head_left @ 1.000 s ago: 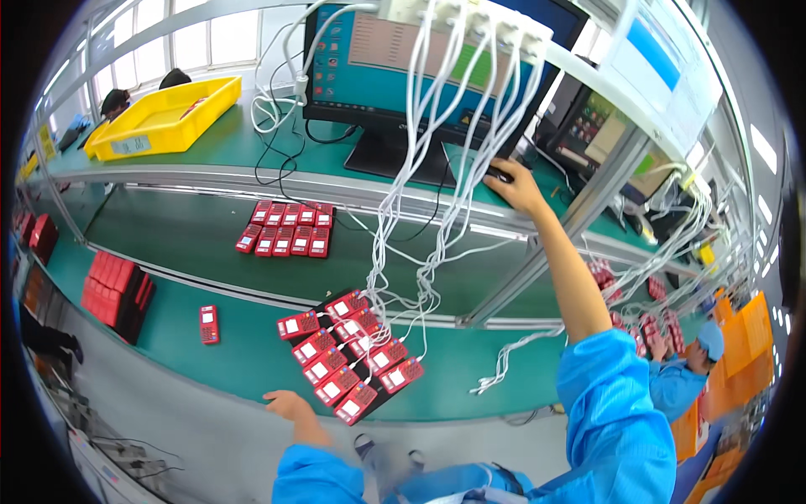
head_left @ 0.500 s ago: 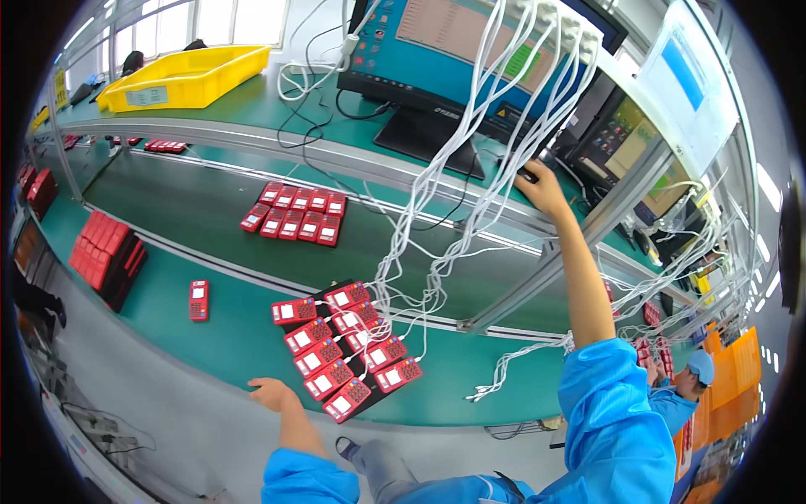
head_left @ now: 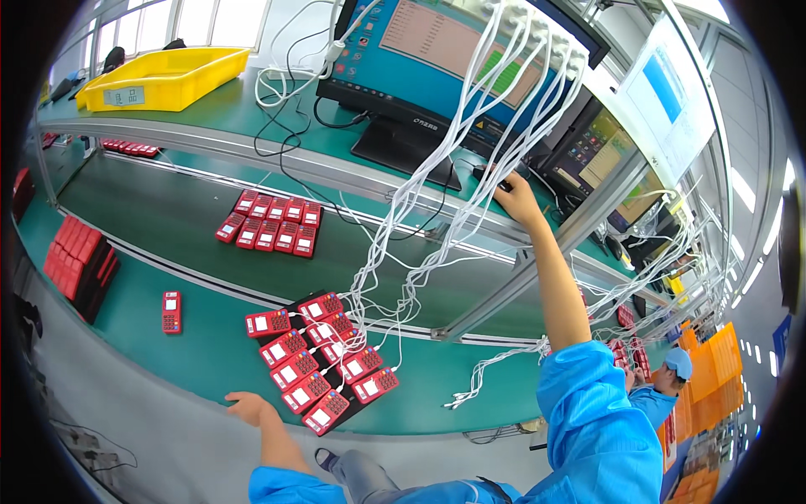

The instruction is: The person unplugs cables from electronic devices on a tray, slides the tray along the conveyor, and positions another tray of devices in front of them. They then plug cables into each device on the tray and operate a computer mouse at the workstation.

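Observation:
My right hand is up on the shelf with its fingers over a black computer mouse, below the monitor. Low at the bench's near edge, my left hand hangs free, fingers loosely stretched and holding nothing. Just right of it, several red keypad handsets with white screens lie in rows on a black holder. White cables run down to them from a hub above the monitor. A single red handset lies apart on the green bench, left of the group.
More red handsets lie in two rows on the sunken strip behind. Stacked red handsets stand at the left. A yellow tray sits on the shelf. Loose cable ends lie at right, by a metal post. A co-worker works further right.
The whole view has shifted, so the scene sits a little further left. My right hand stays on the mouse, and my left hand stays by the bench edge. The handsets have not moved.

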Demonstrator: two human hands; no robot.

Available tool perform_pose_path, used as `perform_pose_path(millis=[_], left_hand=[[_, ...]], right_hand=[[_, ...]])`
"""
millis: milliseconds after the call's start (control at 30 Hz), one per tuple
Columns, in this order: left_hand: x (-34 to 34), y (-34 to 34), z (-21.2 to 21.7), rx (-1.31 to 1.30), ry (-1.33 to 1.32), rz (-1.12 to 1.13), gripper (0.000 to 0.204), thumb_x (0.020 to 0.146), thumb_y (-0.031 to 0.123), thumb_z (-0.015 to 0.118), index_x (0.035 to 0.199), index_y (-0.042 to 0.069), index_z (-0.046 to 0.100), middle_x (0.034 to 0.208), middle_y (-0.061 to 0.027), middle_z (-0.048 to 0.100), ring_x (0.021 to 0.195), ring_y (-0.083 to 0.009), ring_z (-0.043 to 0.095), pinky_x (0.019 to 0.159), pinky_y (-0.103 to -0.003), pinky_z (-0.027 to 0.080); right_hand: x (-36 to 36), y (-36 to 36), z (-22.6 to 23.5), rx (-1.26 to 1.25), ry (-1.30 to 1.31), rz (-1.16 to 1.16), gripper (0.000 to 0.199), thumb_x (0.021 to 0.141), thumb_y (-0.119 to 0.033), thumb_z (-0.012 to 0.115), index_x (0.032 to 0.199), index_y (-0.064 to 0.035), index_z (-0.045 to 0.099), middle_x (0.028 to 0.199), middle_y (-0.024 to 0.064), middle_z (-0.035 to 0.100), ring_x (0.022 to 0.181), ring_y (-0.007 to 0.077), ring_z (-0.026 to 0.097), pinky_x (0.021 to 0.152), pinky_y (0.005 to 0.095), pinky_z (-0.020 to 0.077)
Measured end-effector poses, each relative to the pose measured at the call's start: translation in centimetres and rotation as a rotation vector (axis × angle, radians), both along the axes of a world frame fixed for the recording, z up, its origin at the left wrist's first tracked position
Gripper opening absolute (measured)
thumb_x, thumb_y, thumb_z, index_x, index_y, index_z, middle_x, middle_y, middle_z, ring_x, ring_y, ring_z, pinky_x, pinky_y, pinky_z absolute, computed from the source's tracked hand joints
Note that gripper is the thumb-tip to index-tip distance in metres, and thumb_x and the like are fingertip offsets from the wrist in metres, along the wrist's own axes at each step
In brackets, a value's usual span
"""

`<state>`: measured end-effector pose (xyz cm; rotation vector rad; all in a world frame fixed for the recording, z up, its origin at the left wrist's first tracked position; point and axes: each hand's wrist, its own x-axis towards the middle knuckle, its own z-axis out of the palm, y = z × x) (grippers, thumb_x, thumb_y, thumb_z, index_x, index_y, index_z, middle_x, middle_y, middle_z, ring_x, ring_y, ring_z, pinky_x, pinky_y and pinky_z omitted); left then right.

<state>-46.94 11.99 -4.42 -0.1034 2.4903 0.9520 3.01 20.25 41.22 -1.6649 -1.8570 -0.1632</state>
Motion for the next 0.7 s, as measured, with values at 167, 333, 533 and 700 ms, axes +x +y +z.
perform_pose_path(millis=[167, 333, 533, 700], left_hand=[[0.6, 0.3, 1.2, -0.050, -0.006, -0.013, 0.056, 0.097, 0.054, 0.023, 0.112, 0.004, 0.045, 0.090, -0.0248, 0.067, 0.083, -0.0453, 0.065, 0.068, -0.055, 0.053], [0.4, 0.2, 1.4, -0.054, 0.003, -0.010, 0.058, 0.097, 0.055, 0.022, 0.112, 0.004, 0.045, 0.092, -0.0252, 0.066, 0.084, -0.0452, 0.065, 0.070, -0.055, 0.053], [0.7, 0.1, 1.4, -0.028, 0.004, -0.018, 0.059, 0.096, 0.055, 0.024, 0.110, 0.002, 0.044, 0.091, -0.0275, 0.066, 0.083, -0.0470, 0.064, 0.070, -0.058, 0.052], [0.1, 0.3, 0.5, -0.060, -0.009, -0.006, 0.057, 0.097, 0.053, 0.023, 0.111, 0.003, 0.045, 0.093, -0.0256, 0.066, 0.085, -0.0455, 0.065, 0.071, -0.056, 0.052]], right_hand=[[0.3, -0.7, 0.3, 0.059, -0.035, -0.005, 0.039, 0.079, -0.023, 0.071, 0.109, 0.0010, 0.066, 0.110, 0.0174, 0.065, 0.101, 0.0306, 0.063, 0.089, 0.0340, 0.0462], [-0.6, -0.6, 0.4, 0.046, -0.089, -0.038, 0.039, 0.079, -0.025, 0.070, 0.109, -0.0003, 0.066, 0.107, 0.0184, 0.065, 0.098, 0.0338, 0.062, 0.087, 0.0363, 0.0469], [-0.6, -0.9, 0.5, 0.066, -0.081, -0.038, 0.037, 0.080, -0.024, 0.070, 0.109, -0.0008, 0.067, 0.106, 0.0179, 0.065, 0.095, 0.0329, 0.063, 0.085, 0.0361, 0.0472], [-1.2, -0.8, 0.5, 0.071, -0.066, -0.028, 0.036, 0.080, -0.022, 0.070, 0.108, -0.0002, 0.067, 0.107, 0.0183, 0.065, 0.095, 0.0320, 0.063, 0.086, 0.0355, 0.0471]])
